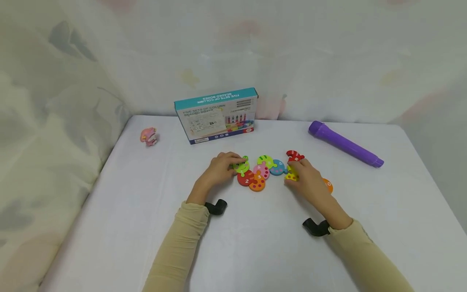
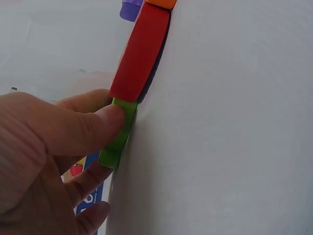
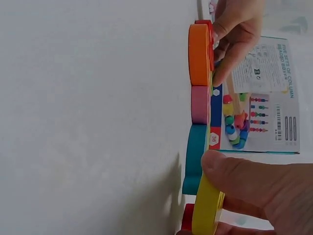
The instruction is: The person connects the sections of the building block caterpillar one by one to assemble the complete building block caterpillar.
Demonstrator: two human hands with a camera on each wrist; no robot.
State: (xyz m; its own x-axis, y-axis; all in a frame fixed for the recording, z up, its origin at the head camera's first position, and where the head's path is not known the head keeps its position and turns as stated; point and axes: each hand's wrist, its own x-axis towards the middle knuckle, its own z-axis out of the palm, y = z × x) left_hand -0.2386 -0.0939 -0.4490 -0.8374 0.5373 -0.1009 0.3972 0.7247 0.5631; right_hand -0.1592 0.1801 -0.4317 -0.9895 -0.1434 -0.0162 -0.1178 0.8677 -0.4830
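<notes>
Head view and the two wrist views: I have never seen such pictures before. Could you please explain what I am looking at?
There is no robot: a person works with a bare left hand and right hand. The head view comes from a camera worn on the head, looking forward and down. Each wrist view comes from a camera worn on that wrist.

On the white table are colourful flat pieces, some with numbers, a standing box, a purple stick and a small pink figure.

The left hand pinches the green face piece; the right hand holds a yellow piece.
</notes>
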